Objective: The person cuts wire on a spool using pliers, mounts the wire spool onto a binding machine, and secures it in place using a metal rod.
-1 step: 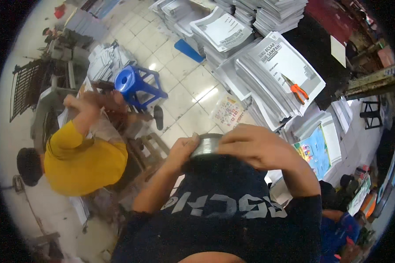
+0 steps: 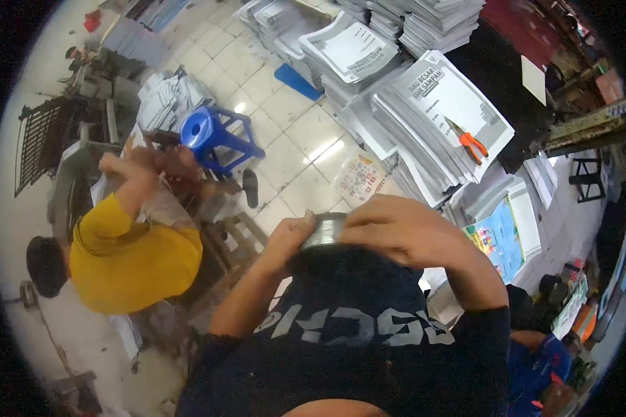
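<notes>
A spool of thin silvery wire [image 2: 325, 232] is held in front of my dark shirt, its shiny windings facing up. My left hand [image 2: 290, 240] is closed round the spool's left edge, thumb on top. From the other side my right hand [image 2: 403, 233] bends over the spool's right end with its fingers together, a little blurred; its fingertips and the spool's underside are hidden. Beyond the hands, pliers with orange handles [image 2: 471, 146] lie on a stack of printed white sheets [image 2: 424, 118].
A blue plastic stool [image 2: 219, 135] stands on the tiled floor [image 2: 278, 160] ahead left. At left a person in a yellow shirt [image 2: 135, 260] bends over work. More paper stacks [image 2: 348, 48] stand at the far right, and another person in blue [image 2: 539, 368] is at lower right.
</notes>
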